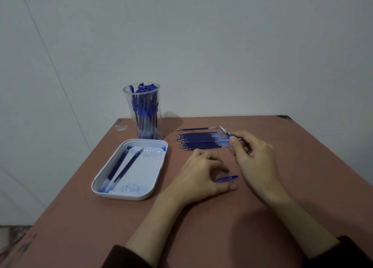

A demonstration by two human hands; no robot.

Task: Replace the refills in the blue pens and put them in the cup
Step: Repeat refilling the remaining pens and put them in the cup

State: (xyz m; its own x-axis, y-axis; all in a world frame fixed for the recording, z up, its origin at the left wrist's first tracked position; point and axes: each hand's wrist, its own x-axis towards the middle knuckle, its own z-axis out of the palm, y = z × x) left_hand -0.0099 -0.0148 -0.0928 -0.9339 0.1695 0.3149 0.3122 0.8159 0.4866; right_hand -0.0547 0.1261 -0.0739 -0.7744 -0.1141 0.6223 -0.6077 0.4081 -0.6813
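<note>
Head camera looks forward and down, close over table (302, 146).

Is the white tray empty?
No, a few blue refills lie inside the tray.

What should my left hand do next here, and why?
Probably pinch the loose blue pen piece lying on the table between the left hand thumb and fingers. The right hand already holds the pen's tip section, so the two parts likely need joining before going into the cup.
</note>
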